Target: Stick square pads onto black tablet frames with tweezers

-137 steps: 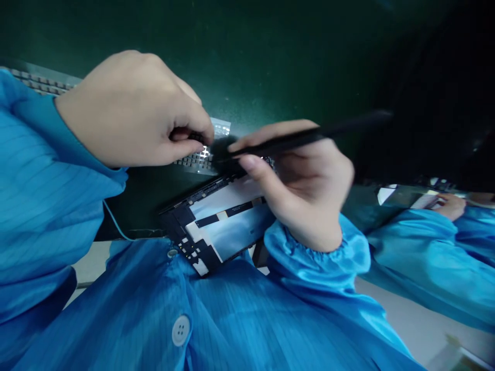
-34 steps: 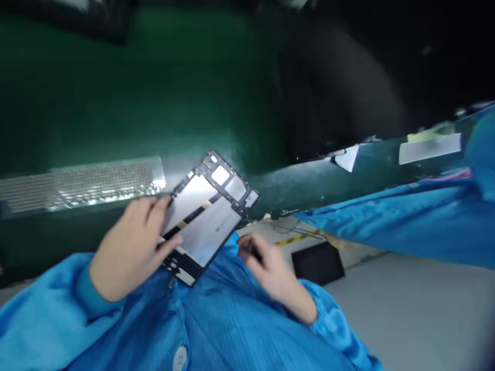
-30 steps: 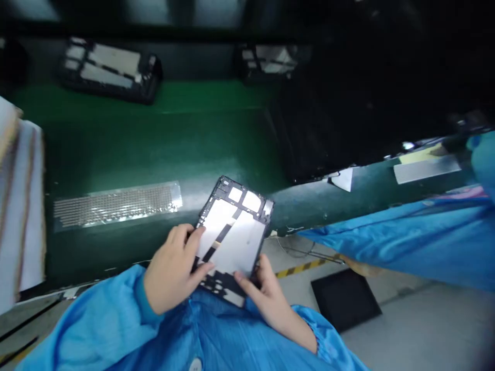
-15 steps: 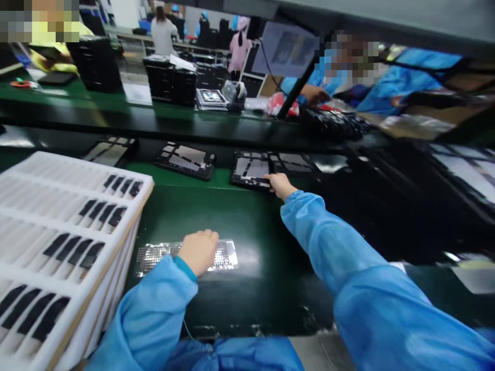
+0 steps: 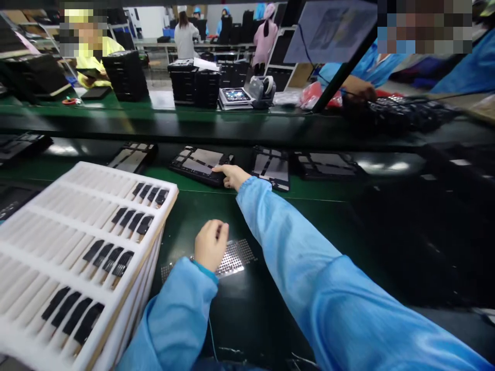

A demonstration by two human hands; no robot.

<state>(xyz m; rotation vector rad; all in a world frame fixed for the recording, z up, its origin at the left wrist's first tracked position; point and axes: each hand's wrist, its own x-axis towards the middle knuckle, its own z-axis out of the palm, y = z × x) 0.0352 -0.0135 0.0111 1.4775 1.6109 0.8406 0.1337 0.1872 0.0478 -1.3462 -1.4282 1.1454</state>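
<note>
At the right edge of an opened tablet housing (image 5: 193,161), my right hand (image 5: 234,176) is closed, with a finger or thumb over its top face. The black housing, with grey panels inside, lies tilted on the green bench. Nearer me, my left hand (image 5: 211,245) hovers with curled fingers over a clear sheet of small metallic squares (image 5: 234,257). Its fingertips are partly hidden, and I cannot make out anything in them. To the right of my right hand lies a second housing (image 5: 273,167), and a third housing (image 5: 327,165) is beyond it.
A stack of white foam trays (image 5: 112,257) with black-ended strips in slots stands at left. A raised shelf (image 5: 162,121) crosses behind the housings, carrying black stacks (image 5: 193,85) and a tape dispenser (image 5: 263,93). A dark mass (image 5: 421,232) covers the right side. Other people work beyond.
My right hand has moved left from one housing to its neighbour; the released housing now sits at a different angle. My left hand has lifted from the sheet. The view has shifted left.
</note>
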